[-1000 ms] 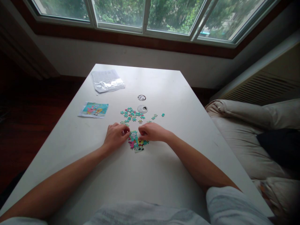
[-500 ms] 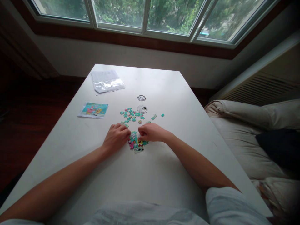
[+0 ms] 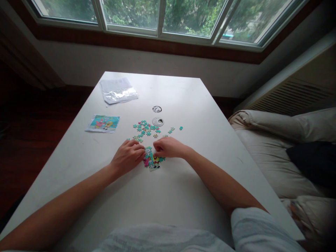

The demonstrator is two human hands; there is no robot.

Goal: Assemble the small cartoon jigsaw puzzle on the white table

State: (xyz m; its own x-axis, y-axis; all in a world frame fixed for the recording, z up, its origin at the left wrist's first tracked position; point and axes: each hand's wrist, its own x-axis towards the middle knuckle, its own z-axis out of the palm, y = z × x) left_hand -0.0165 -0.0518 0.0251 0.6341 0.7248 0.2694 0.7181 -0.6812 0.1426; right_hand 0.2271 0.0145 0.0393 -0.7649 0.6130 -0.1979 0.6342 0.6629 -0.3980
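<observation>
left hand (image 3: 128, 155) at puzzle (image 3: 148, 153), white table (image 3: 162, 199), window (image 3: 131, 14) beyond

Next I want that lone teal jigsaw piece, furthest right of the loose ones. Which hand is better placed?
Probably the right hand: it is nearer the lone teal jigsaw piece. The left hand is farther off, at the left side of the partly assembled jigsaw.
</observation>
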